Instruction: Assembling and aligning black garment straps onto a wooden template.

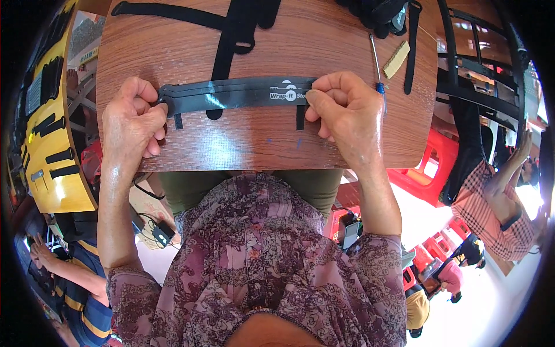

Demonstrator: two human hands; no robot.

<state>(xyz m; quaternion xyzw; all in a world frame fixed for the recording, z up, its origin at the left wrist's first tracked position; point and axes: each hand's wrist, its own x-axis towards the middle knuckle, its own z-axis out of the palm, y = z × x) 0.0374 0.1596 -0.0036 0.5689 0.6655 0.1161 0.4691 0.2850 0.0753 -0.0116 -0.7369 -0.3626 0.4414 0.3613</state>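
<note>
A flat black strap (231,93) with pale print near one end is stretched level between my two hands, over the near part of the wooden table. My left hand (139,115) pinches its left end between thumb and fingers. The right end is pinched by my right hand (341,107). Behind and under the strap lies another black strap (222,61), whose rounded end shows below it. Two short dark strips (178,121) are on the table just under the held strap, one near each hand.
A long black strap (167,13) lies at the far left of the table (324,52). At the far right are a pile of black straps (378,17), a blue-handled screwdriver (378,81) and a yellowish block (396,60). Red stools (428,170) and other people surround the table.
</note>
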